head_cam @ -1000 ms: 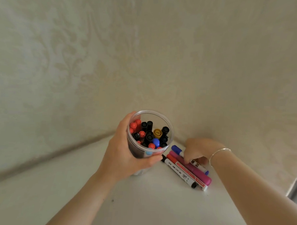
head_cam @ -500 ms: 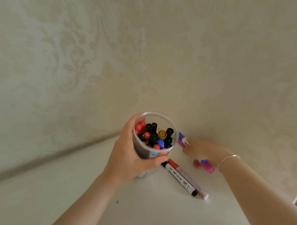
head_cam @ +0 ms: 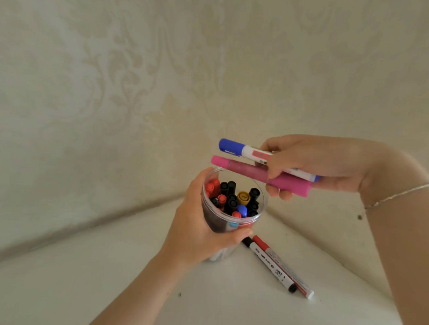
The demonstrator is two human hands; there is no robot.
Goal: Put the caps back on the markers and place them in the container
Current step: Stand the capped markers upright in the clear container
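The clear round plastic container [head_cam: 233, 222], packed with capped markers standing on end, sits on the white desk [head_cam: 105, 280] with the left hand [head_cam: 201, 225] wrapped around its side, hiding its base. The right hand [head_cam: 314, 164] grips a blue-capped white marker [head_cam: 241, 150] and a thick pink marker [head_cam: 259, 175] level above the rim (their far ends buried in the fingers). A second ago both lay on the desk. A black-capped marker [head_cam: 269, 264] and a red-capped marker [head_cam: 284, 266] remain beside the container.
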